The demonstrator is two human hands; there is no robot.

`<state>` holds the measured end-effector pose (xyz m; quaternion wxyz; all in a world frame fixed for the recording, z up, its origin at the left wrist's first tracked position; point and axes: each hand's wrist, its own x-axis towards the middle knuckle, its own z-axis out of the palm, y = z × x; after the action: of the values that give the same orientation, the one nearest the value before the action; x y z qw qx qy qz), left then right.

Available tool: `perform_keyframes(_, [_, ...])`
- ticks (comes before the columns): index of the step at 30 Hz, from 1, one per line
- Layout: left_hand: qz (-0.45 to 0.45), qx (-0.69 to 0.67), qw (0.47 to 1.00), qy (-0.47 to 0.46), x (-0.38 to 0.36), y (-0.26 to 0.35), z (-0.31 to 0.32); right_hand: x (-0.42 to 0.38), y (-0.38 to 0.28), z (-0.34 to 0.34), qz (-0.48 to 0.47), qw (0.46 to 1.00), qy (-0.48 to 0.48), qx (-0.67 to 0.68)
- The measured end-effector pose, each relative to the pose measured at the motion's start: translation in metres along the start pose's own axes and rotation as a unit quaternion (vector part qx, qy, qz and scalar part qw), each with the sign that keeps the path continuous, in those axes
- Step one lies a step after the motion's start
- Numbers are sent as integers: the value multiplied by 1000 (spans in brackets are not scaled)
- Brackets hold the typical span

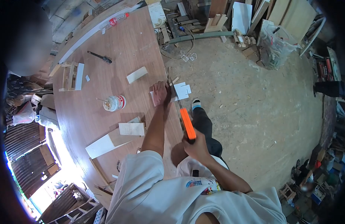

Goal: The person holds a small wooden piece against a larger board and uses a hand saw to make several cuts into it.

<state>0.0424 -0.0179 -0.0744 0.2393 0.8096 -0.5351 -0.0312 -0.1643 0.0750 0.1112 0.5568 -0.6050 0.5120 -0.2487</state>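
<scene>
My right hand (196, 147) is closed round the grip of a handsaw (187, 124) with an orange part by the grip. The saw's thin blade points away from me, lying across a white-faced board (183, 90) at the table's edge. Stepped notches show at the board's outer end, which juts past the edge. My left hand (160, 93) holds the board down on the table, left of the blade, its fingers bent over it. A small wood strip (175, 80) lies beside the blade. Whether the teeth are in a cut is too small to tell.
The brown table (131, 48) bears a wood block (137, 75), a glue tub (114, 103), a dark tool (99, 56), a small wooden frame (71, 77) and stacked boards (131, 129). A plastic bottle (119, 18) lies farther off. Right is concrete floor (251, 112), with a scrap bag (276, 44).
</scene>
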Motion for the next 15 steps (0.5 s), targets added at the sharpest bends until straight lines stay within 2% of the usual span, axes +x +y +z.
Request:
perform_keyframes(2, [7,-10,1000,-6,1,5,-8,40,17,10,23,999,-16,18])
perform_keyframes(3, [-6,-2,1000,-4,1,8,-10,57,15,16,4,1000,-15,13])
perform_keyframes(6, [-17,9,1000,-5,4,3,-13,50,4,20,-5,1000,9,1])
perform_keyframes(10, [-7,5,1000,-12,-2,-12,12,-3,-12,-2,25,999,-8,30])
perform_keyframes(11, [-6,3,1000,-13,-4,-17,18,3,0,4,9,1000,6,28])
perform_keyframes(13, [76,45,996,23,-4,-33,30,45,34,19,13,998,-6,54])
perform_keyframes(15, [42,32,998,22,-3,-22,19,61,36,23,13,996,-24,84])
